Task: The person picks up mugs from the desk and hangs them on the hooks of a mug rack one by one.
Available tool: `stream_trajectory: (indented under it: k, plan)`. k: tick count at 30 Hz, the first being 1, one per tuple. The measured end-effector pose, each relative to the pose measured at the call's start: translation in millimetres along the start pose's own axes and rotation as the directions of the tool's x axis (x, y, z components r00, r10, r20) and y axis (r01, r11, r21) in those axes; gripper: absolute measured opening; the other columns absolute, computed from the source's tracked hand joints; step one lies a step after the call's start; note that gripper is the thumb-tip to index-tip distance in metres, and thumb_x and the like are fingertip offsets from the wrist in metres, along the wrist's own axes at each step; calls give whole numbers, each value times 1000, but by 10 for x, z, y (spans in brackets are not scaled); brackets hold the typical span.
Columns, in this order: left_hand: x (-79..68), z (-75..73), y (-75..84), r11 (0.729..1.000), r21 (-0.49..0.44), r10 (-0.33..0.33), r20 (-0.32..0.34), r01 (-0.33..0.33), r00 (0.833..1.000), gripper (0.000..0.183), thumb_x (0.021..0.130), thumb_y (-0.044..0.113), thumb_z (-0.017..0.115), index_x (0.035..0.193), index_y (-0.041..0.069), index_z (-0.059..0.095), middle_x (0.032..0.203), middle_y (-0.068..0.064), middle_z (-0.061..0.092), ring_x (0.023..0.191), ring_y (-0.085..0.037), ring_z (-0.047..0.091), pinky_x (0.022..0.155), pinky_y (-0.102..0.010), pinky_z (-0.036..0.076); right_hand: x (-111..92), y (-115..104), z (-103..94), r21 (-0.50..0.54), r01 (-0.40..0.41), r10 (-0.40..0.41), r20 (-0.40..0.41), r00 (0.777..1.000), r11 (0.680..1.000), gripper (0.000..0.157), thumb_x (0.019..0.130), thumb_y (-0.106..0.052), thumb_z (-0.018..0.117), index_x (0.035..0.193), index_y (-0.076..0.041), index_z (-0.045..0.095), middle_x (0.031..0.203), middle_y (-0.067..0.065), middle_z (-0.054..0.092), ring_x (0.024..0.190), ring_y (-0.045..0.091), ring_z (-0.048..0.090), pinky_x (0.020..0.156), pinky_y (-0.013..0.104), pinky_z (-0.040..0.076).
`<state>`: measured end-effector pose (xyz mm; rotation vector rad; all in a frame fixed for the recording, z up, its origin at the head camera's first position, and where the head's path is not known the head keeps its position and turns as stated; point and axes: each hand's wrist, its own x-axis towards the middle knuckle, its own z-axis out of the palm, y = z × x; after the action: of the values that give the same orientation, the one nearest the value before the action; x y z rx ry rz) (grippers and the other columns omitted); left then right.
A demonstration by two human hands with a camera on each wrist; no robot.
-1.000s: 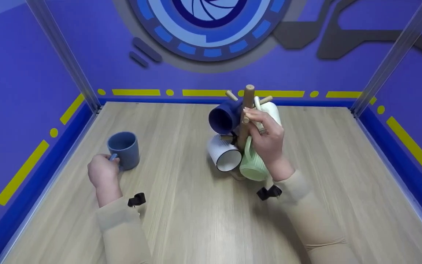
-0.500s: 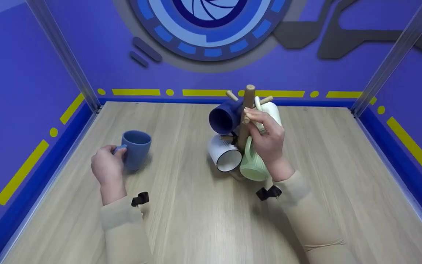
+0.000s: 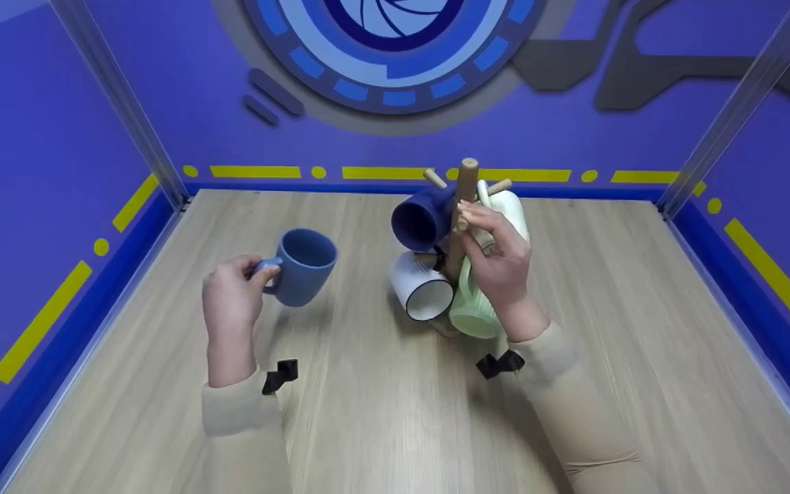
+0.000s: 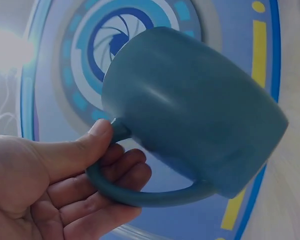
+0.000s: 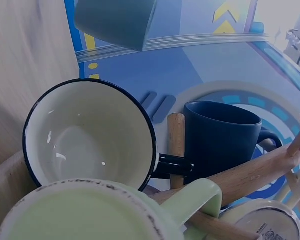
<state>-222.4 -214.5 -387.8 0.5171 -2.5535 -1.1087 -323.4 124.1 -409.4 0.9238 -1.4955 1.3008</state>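
Note:
My left hand (image 3: 234, 298) pinches the handle of a grey-blue mug (image 3: 306, 267), which is off the table and tilted, its mouth up. In the left wrist view, the thumb presses on the top of the handle and fingers pass through its loop. My right hand (image 3: 505, 264) grips the wooden mug tree (image 3: 468, 178) at an upper peg, fingertips against the post. On the tree hang a dark blue mug (image 3: 419, 219), a white mug with a black rim (image 3: 409, 274), a light green mug (image 3: 475, 312) and a cream mug (image 3: 510, 206), partly hidden by my right hand.
The wood-grain tabletop (image 3: 361, 412) has blue-purple walls (image 3: 340, 151) at the back and both sides. Metal corner posts (image 3: 121, 110) stand at the back corners. In the right wrist view, the grey-blue mug (image 5: 115, 22) shows beyond the hanging mugs.
My left hand has lifted the grey-blue mug off the table and carried it right, towards the mug tree, tilting it. My right hand stays on the tree.

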Motion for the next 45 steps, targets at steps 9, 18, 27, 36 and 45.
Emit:
stream_trajectory:
  k: [9, 18, 27, 36, 45]
  plan:
    - [-152, 84, 265, 995, -66, 83, 181, -72, 980, 28, 97, 26, 72, 115, 3, 76, 114, -16, 77, 107, -30, 73, 95, -47, 59, -62, -104, -43, -78, 53, -49, 52, 997, 996, 38, 82, 9, 80, 118, 9, 66, 123, 25, 69, 126, 32, 65, 111, 38, 52]
    - [-397, 249, 510, 964, -101, 262, 258, -244, 930, 16, 93, 24, 77, 102, 11, 79, 98, -5, 79, 88, -20, 74, 81, -40, 61, -164, -650, -22, -134, -6, 71, 484, 872, 991, 65, 81, -34, 89, 134, -8, 63, 139, 19, 58, 129, 33, 56, 108, 44, 49]
    - [-692, 358, 687, 890, -53, 450, 250, -452, 857, 23, 88, 28, 79, 101, 9, 80, 94, -4, 80, 83, -18, 76, 75, -38, 63, -178, -825, -98, -352, -196, 403, 779, 481, 915, 99, 79, -41, 90, 159, -26, 35, 149, 10, 43, 130, 27, 54, 102, 44, 56]
    - [-847, 495, 797, 782, -262, 592, 26, -566, 806, 35, 89, 28, 80, 117, 8, 76, 113, -9, 79, 100, -20, 76, 88, -38, 63, -32, -839, -320, -235, -210, 315, 710, 630, 949, 94, 69, -38, 94, 147, -12, 48, 137, 11, 50, 122, 24, 55, 97, 45, 56]
    - [-788, 635, 916, 801, -482, 473, 144, -356, 869, 48, 97, 31, 72, 136, 4, 65, 133, -14, 71, 122, -26, 70, 102, -40, 58, 113, -838, -582, -216, -517, 549, 496, 673, 828, 85, 71, -17, 92, 144, -8, 50, 127, 10, 58, 106, 21, 61, 82, 32, 59]
